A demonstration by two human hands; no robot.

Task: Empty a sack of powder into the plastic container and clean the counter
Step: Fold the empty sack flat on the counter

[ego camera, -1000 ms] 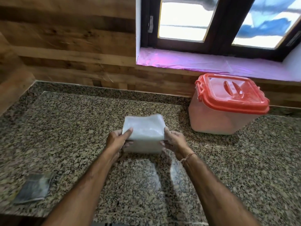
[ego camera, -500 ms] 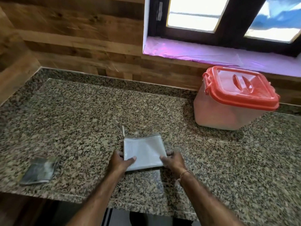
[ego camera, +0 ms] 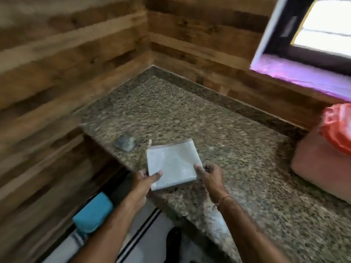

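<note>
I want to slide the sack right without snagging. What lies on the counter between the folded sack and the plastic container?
Head view: only bare granite counter between the sack and the container.

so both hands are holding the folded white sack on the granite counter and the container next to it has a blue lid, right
Not quite: the lid is orange-red, not blue, as the head view shows. The rest holds: the left hand and right hand both hold the folded white sack on the granite counter.
</note>
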